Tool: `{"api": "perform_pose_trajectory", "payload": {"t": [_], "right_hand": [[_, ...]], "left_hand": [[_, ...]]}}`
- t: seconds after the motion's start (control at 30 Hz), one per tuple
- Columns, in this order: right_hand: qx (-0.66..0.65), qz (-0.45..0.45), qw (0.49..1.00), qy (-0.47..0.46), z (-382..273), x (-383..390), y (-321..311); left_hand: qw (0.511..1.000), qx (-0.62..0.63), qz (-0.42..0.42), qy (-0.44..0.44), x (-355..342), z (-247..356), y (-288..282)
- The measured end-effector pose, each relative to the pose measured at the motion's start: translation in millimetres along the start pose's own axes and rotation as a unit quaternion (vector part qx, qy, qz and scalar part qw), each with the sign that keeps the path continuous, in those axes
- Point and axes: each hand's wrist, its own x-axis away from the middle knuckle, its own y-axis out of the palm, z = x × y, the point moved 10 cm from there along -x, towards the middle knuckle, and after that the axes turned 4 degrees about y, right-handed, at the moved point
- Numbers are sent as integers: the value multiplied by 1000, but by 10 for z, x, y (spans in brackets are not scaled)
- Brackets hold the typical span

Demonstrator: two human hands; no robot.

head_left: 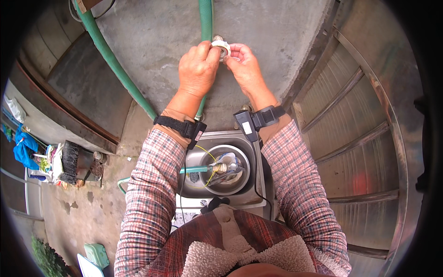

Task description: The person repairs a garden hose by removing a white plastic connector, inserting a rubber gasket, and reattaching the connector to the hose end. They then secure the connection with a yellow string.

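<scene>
Both hands are at a white ring fitting on a metal fitting at the grey concrete wall, top centre. My left hand is closed, thumb and forefinger on the ring's left side and opening. My right hand grips the ring's right side with bent fingers and thumb. A green hose runs down the wall beside the ring, passing behind my left hand. Black straps with small devices sit on both wrists.
Below is a steel sink holding a metal bowl, pipe and yellow cord. Another green hose crosses at left. Rippled panels with metal bars stand at right. A blue bag and clutter lie at left, green bins lower left.
</scene>
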Motion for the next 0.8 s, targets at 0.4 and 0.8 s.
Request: {"api": "perform_pose_trajectory", "payload": {"t": [0.4, 0.8], "right_hand": [[52, -28, 998, 21, -65, -56, 16], [32, -83, 996, 9, -106, -9, 29]], "left_hand": [[987, 106, -35, -117, 146, -102, 10], [973, 141, -18, -184, 174, -152, 58]]}}
